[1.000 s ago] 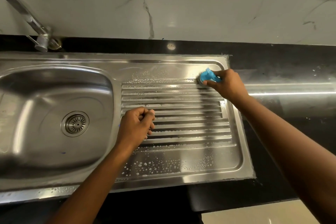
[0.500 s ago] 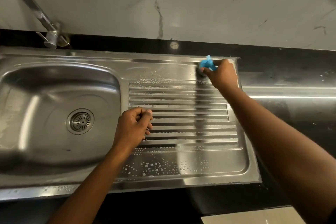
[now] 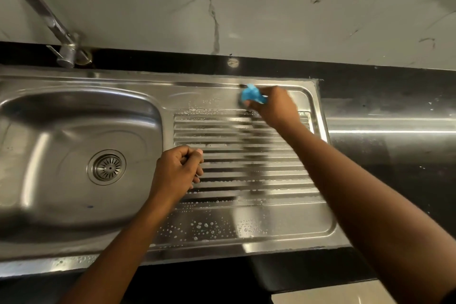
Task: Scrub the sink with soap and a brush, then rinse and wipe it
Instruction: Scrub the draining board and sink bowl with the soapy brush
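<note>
Scrubbing step: the sink [image 3: 81, 207] carries suds on its ribbed drainer. The right hand [image 3: 275, 108] grips the blue brush [image 3: 251, 96] at the drainer's far edge; the left hand [image 3: 176, 171] rests clenched, empty. Next likely: scrub the bowl, then rinse

Blue brush [image 3: 252, 95] (partly hidden) on steel sink's [image 3: 246, 232] wet, soapy drainboard.

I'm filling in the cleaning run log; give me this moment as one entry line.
step: scrubbing | right hand: grips blue brush on drainboard's far edge | left hand: fist on ribs, holds nothing | soap suds: near edge
</note>
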Motion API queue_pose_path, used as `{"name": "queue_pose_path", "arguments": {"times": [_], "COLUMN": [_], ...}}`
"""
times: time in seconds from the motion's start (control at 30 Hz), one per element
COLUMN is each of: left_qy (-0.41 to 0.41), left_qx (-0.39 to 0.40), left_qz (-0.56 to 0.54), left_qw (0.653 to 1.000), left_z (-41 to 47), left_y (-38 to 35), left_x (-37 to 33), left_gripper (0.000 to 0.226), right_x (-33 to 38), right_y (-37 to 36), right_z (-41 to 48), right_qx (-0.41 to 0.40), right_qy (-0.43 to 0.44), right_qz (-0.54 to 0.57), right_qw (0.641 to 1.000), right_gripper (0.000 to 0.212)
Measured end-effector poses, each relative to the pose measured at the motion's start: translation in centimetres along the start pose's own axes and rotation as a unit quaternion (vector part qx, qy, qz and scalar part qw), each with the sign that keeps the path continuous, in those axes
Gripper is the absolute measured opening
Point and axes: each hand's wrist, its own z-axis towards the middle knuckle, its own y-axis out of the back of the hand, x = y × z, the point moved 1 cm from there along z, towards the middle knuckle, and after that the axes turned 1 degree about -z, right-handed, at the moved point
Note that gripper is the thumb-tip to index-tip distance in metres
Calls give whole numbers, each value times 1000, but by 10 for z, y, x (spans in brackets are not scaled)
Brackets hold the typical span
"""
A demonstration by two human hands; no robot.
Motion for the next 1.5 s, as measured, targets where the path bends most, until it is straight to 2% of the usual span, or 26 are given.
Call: {"name": "queue_pose_path", "arguments": {"times": [0.13,0.27,0.5,0.63,0.77,0.93,1.0,1.17,1.3,1.4,1.5], "left_qy": [1,8,16,28,27,23,24,16,16,15,14], "left_qx": [6,6,-11,-20,-30,-26,-31,-29,-34,-33,-28], "left_qz": [3,-4,-14,-22,-32,-52,-55,-33,-22,-32,-33], "left_qw": [1000,1000,1000,999,999,998,998,999,999,999,999], "left_z": [1,1,-5,-5,-5,-4,-5,-1,2,5,6], "left_y": [1,5,24,37,46,59,66,87,99,108,115], "left_x": [2,5,10,14,17,21,22,28,31,35,39], "left_gripper": [28,28,27,28,28,29,30,30,29,29,30], "right_x": [-55,-42,49,83,77,60,74,130,158,142,113], "right_y": [45,40,-25,-51,-50,-26,-30,-67,-96,-88,-70], "right_z": [-3,3,13,11,9,16,20,14,4,-6,-10], "right_qx": [-63,-60,-17,25,77,42,31,43,73,90,79], "right_qy": [-70,-85,-23,29,50,9,4,56,85,88,50], "right_qz": [-9,11,50,30,-20,-43,-40,-7,-12,-34,-37], "right_qw": [996,995,998,999,996,998,999,997,994,991,995], "right_gripper": [58,63,54,56,62,60,58,50,53,52,53]}}
